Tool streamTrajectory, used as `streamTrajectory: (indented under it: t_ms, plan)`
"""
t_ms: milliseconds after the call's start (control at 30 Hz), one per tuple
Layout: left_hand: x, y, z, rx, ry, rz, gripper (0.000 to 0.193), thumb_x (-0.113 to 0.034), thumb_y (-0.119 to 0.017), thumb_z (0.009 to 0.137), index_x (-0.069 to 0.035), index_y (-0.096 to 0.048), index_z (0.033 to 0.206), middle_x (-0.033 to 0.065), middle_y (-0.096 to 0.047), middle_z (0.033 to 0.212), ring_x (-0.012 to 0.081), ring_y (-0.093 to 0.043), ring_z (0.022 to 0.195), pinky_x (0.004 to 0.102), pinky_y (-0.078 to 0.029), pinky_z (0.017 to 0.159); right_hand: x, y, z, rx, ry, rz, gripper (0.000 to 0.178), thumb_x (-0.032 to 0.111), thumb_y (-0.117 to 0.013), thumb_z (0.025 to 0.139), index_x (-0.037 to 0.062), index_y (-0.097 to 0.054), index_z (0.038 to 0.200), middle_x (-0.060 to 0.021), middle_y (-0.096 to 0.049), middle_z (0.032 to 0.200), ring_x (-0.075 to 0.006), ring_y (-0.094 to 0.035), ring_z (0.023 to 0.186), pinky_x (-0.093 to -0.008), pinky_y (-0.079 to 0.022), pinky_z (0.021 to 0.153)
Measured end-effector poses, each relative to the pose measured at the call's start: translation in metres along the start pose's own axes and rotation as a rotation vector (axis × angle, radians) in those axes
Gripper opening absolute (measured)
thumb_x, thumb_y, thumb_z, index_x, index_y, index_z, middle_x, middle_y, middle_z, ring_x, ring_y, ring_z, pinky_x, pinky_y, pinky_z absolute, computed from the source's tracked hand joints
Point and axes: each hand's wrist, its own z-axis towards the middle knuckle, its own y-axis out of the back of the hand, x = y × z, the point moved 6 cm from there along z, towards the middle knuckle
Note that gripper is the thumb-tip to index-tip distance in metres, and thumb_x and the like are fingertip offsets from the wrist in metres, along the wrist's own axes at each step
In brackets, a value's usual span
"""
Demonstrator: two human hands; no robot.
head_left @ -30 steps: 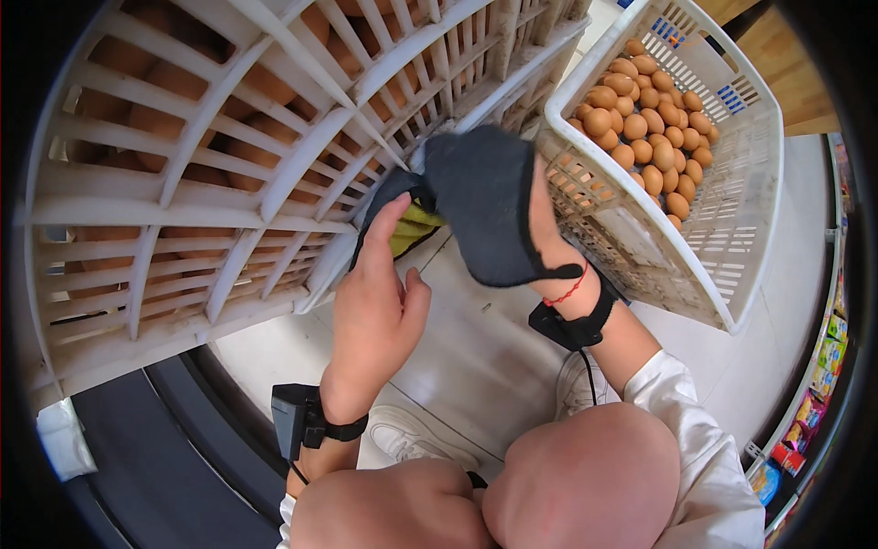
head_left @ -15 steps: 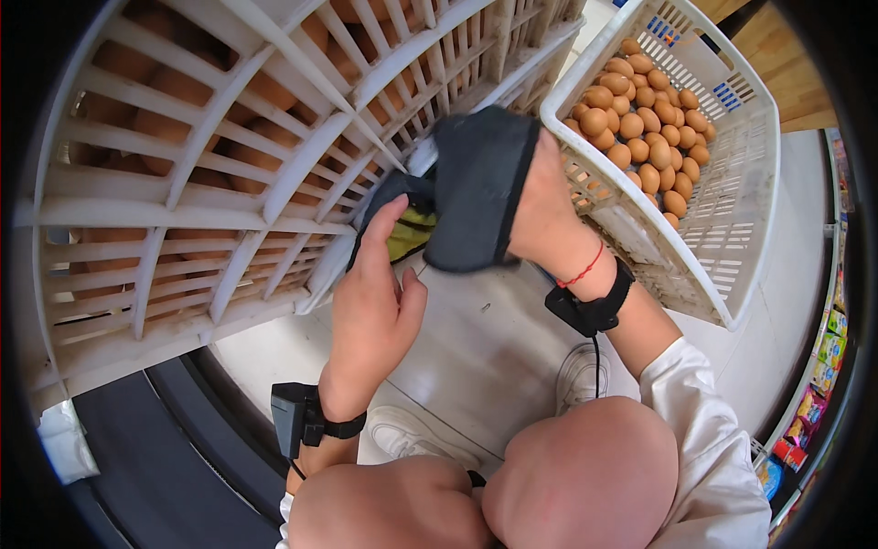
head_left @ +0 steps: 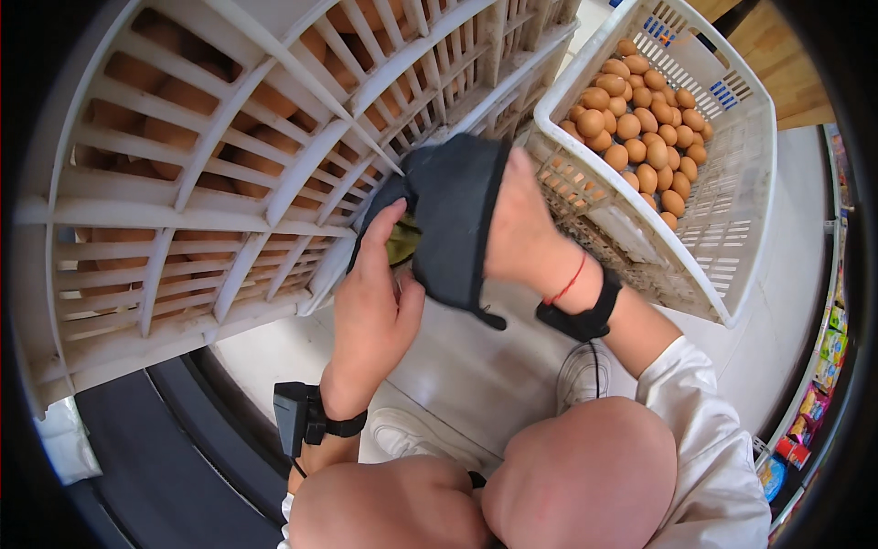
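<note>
A white slatted plastic crate holding brown oval eggs stands on the left; right of it, an open white perforated plastic basket has more eggs inside. Between them, the right hand reaches behind a dark grey cloth mitt. The left hand lies left of it, before the crate. Colourful plastic packets line the far right.

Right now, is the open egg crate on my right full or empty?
Partly filled: brown eggs lie inside the white crate, leaving its upper walls bare.
</note>
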Motion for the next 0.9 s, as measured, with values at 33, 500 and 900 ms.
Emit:
streamTrajectory:
  t_ms: [33,500,900]
  plan:
    - [0.003,0.002,-0.001,0.019,0.011,0.032,0.066,0.003,-0.054,0.079,-0.009,-0.039,0.142,0.0167,-0.064,0.092,0.0282,-0.059,0.059,0.0396,-0.047,0.058,-0.004,0.001,0.002,-0.005,-0.003,0.011,0.039,0.02,-0.066,0.073,0.0019,-0.065,0.107,-0.0154,-0.065,0.113,-0.0342,-0.059,0.104,-0.0444,-0.042,0.091]
    - [0.002,-0.007,0.001,0.019,0.038,0.02,0.066,0.002,-0.054,0.079,-0.009,-0.038,0.143,0.0174,-0.063,0.092,0.0271,-0.058,0.058,0.0392,-0.047,0.058,0.008,-0.018,-0.006,-0.186,0.017,-0.024,0.045,0.027,-0.071,0.068,0.0054,-0.065,0.107,-0.011,-0.066,0.102,-0.032,-0.06,0.096,-0.0419,-0.044,0.083]
    - [0.003,-0.006,0.0,-0.005,0.001,0.053,0.066,0.004,-0.055,0.079,-0.006,-0.038,0.142,0.0156,-0.062,0.09,0.0245,-0.056,0.056,0.0375,-0.047,0.056,-0.013,-0.007,-0.007,-0.028,-0.066,-0.055,0.041,0.016,-0.067,0.07,0.003,-0.064,0.109,-0.0139,-0.065,0.111,-0.0336,-0.06,0.1,-0.0428,-0.045,0.082]
